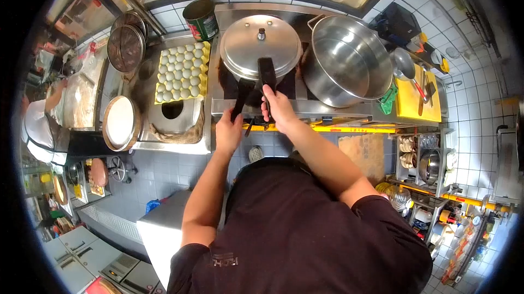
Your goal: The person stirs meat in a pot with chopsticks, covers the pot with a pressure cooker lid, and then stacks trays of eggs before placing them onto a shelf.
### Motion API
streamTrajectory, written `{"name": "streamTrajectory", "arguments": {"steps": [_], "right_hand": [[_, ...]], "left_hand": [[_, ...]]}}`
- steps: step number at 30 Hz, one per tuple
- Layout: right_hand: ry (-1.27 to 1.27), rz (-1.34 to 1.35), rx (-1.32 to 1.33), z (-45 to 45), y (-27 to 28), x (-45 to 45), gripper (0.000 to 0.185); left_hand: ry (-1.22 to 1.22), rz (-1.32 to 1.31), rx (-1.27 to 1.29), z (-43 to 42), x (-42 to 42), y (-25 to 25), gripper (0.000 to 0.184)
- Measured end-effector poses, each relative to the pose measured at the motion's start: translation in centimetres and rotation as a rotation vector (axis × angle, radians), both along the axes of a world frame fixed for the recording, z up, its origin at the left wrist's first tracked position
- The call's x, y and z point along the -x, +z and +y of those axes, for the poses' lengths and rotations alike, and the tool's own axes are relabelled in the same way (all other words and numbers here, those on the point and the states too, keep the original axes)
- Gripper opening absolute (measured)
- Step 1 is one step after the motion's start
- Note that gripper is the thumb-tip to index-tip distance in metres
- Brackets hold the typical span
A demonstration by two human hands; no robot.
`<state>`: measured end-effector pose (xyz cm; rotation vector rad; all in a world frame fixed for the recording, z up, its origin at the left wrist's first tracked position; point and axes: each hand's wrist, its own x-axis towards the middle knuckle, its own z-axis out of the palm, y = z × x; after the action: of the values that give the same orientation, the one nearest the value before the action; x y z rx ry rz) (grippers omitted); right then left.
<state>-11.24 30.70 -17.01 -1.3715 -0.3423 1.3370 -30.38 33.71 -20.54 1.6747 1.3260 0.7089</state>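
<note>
A pressure cooker with a shiny steel lid (240, 37) sits on the stove in front of me. Two black handles stick out toward me, a little apart from each other. My left hand (228, 133) is closed around the lower pot handle (243, 93). My right hand (278, 109) grips the end of the lid handle (266, 70), which runs over the lid's near edge. The lid rests on the pot, and the pot's body is mostly hidden beneath it. Close on the right stands a large open steel stockpot (349, 57).
A yellow tray of eggs (203, 70) lies on the left counter, with a green can (201, 21) behind it and a round, white-filled pan (121, 122) nearer. On the right are a ladle (403, 65) and a yellow cutting board (409, 103). Another person (46, 130) stands far left.
</note>
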Motion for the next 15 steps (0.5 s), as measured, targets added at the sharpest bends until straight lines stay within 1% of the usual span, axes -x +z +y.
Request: {"name": "streamTrajectory", "arguments": {"steps": [2, 5, 8, 9, 11, 12, 13, 15], "right_hand": [[0.019, -0.021, 0.018, 0.0, 0.2, 0.2, 0.048], [-0.057, -0.072, 0.081, 0.2, 0.5, 1.1, 0.050], [-0.002, 0.208, 0.134, 0.1, 0.8, 0.1, 0.057], [0.082, 0.342, 0.182, 0.0, -0.6, -1.2, 0.064], [0.145, 0.416, 0.246, -0.3, -0.9, -1.9, 0.070], [0.176, 0.454, 0.278, -0.3, -1.2, -2.0, 0.073], [0.212, 0.599, 0.216, -0.2, -1.6, -2.1, 0.075], [0.260, 0.779, 0.112, 0.0, -3.2, -2.1, 0.073]], "left_hand": [[0.012, -0.007, 0.037, -0.3, -0.2, 0.7, 0.032], [0.027, 0.018, 0.051, -0.2, -0.3, 0.8, 0.033], [0.025, -0.088, 0.209, 0.1, -0.2, 1.6, 0.035], [0.019, -0.080, 0.224, 0.1, -0.2, 1.9, 0.036], [0.009, -0.061, 0.254, 0.1, 0.0, 2.3, 0.040], [-0.014, -0.042, 0.191, 0.3, 0.2, 2.1, 0.040], [-0.037, -0.023, 0.130, 0.4, 0.2, 2.0, 0.041], [-0.080, 0.004, 0.064, 0.1, 0.4, 1.8, 0.041]]}}
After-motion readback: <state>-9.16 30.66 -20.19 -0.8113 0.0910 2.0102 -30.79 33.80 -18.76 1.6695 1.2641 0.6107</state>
